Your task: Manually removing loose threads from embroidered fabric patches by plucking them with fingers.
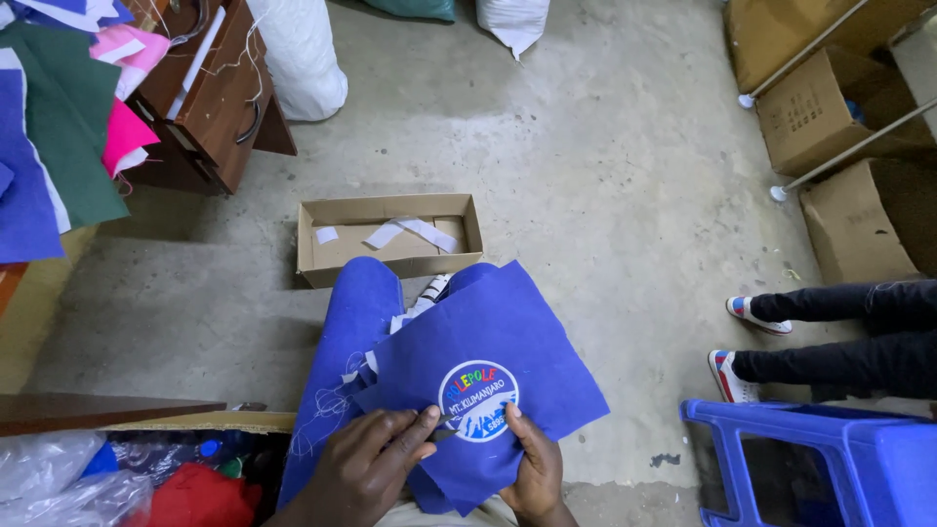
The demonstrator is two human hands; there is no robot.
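Low in the frame's centre, a left hand (366,466) and right hand (535,468) pinch a blue fabric piece (488,376) with a round printed emblem (478,400); a shallow cardboard box (388,237) sits above on concrete.

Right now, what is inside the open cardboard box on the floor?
The cardboard box holds a few white strips lying on its brown bottom. Its near wall hides the front part of the bottom, so anything there cannot be seen.
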